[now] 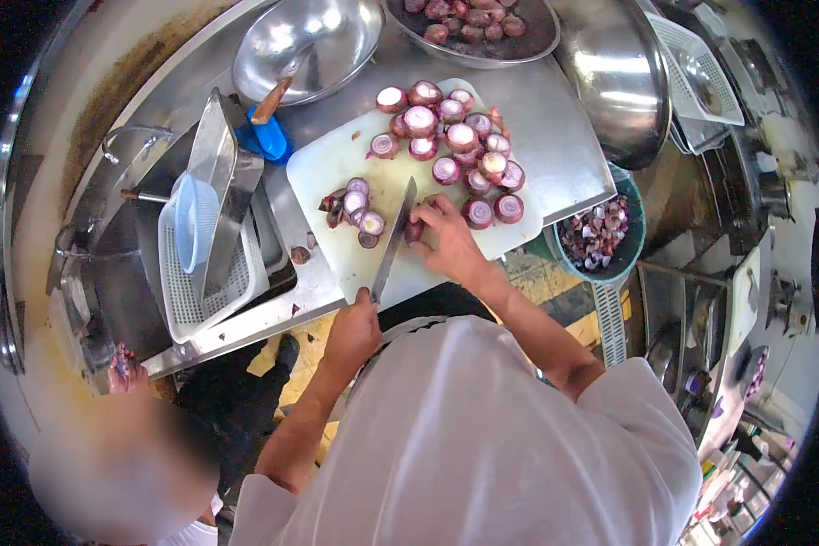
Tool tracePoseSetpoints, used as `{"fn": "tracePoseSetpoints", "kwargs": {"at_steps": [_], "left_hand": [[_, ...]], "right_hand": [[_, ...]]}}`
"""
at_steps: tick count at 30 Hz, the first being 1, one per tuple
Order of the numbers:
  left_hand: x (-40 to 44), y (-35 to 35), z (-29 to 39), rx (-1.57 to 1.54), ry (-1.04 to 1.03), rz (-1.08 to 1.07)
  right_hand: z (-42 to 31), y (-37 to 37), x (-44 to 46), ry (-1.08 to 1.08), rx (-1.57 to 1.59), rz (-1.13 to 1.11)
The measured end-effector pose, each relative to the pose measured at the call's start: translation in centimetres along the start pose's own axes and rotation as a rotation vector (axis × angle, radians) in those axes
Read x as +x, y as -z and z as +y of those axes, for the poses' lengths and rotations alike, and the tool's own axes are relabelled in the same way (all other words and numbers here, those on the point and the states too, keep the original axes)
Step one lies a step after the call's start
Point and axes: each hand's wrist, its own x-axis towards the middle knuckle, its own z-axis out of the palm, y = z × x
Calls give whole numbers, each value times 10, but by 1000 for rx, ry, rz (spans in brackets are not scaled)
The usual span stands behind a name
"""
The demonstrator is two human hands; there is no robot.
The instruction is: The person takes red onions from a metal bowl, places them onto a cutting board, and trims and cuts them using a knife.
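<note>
My left hand (355, 323) is wrapped round the handle of a kitchen knife (395, 246), whose blade points away from me over the white cutting board (337, 164). Just right of the blade, the bent fingers of my right hand (448, 238) hold a red onion (414, 229) against the board. Left of the knife lies a small group of cut-off onion ends (357, 202). Many red onions with their tops sliced off, showing pale rings, crowd the board's far right, among them one trimmed onion (419, 121).
Beyond the board stand a steel bowl (309, 45) and a bowl of whole onions (471, 23). A blue item (268, 135) with a wooden handle lies left. A green bucket (634, 232) holds onion scraps. A white basket (177, 300) sits in the sink. Another person's hand (129, 375) is at lower left.
</note>
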Motion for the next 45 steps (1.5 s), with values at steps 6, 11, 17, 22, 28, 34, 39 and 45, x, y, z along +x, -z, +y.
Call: {"fn": "tracePoseSetpoints", "kwargs": {"at_steps": [6, 11, 17, 22, 28, 34, 39, 45], "left_hand": [[4, 1, -15, 15, 20, 29], [5, 5, -25, -95, 36, 47], [9, 10, -27, -101, 62, -7], [11, 10, -38, -249, 175, -47], [10, 36, -2, -99, 114, -44], [6, 31, -10, -209, 127, -130], [14, 25, -34, -334, 114, -199], [27, 32, -48, -484, 206, -40]], "right_hand": [[-3, 15, -16, -80, -47, -16], [3, 37, -17, -38, 138, 226], [7, 70, -31, -69, 120, 298], [34, 96, -56, -209, 132, 602], [47, 88, -47, -127, -113, 621], [34, 92, -36, -171, -144, 599], [23, 138, 14, -30, -209, 702], [43, 208, 173, 81, -198, 643]]}}
